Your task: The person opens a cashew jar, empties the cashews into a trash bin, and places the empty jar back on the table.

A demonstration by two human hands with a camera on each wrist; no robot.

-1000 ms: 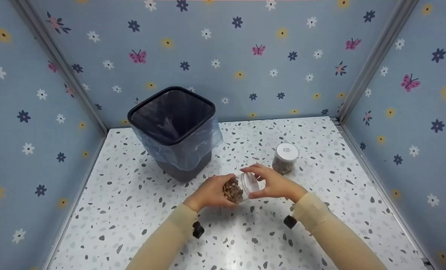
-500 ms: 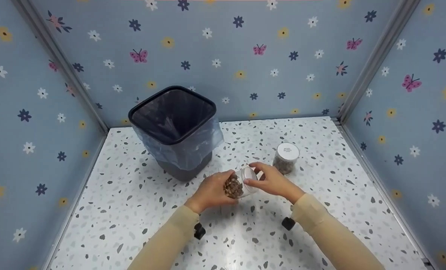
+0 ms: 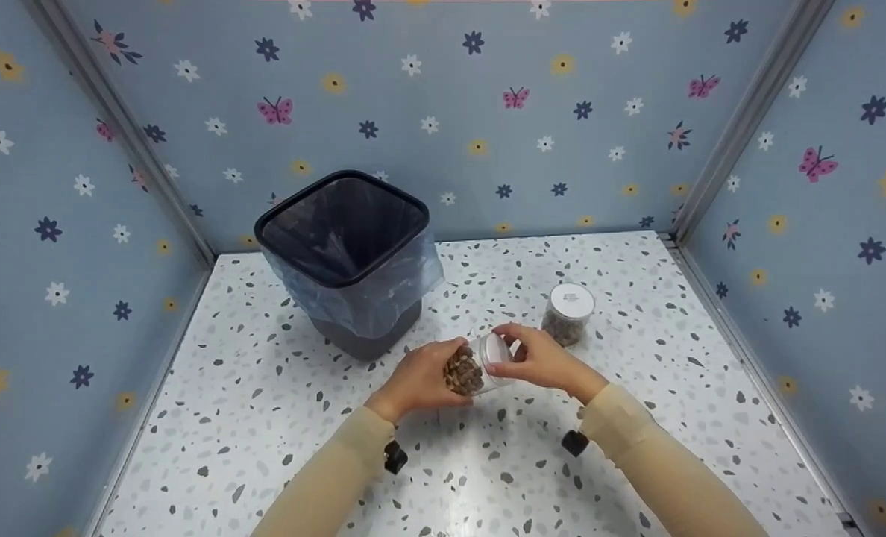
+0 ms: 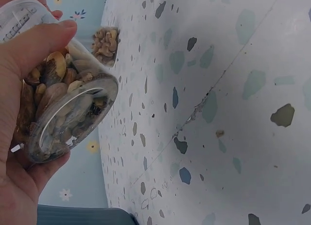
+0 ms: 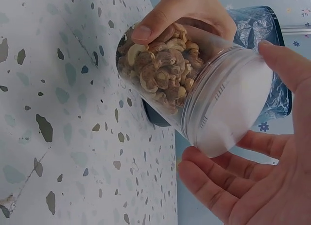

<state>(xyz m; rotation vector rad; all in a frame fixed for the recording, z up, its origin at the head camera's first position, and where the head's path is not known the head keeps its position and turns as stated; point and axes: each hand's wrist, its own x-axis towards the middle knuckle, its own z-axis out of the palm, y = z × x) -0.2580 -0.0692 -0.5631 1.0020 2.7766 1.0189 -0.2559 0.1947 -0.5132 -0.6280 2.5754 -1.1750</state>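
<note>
While both forearms reach in from the near edge and angle toward each other, the left hand [image 3: 420,379] curls round the body of a clear jar [image 5: 165,64], clamped on it near its base. The jar is held tilted over the middle of the table [image 3: 264,410], its capped end toward the right. On that end the right hand [image 3: 547,364] bends its thumb and fingers about the rim of a white-topped lid [image 5: 238,106], gripping it from opposite edges.

Part of the jar's body is hidden behind the left hand, and its capped end is cut off in the left wrist view. How tightly the lid sits cannot be told. Both sleeves [image 3: 324,471] run out of the head view at the near edge, and the bottom of the bin [image 3: 365,343] is hard to make out inside.

There are two hands, two jars and one bin. The second jar [image 3: 566,321] stands upright, capped, just beyond the right hand; the bin stands to the far left, with one bluish liner [image 3: 372,306] folded over its rim. The brown nuts [image 5: 165,69] in the held jar overlap too much to count.
</note>
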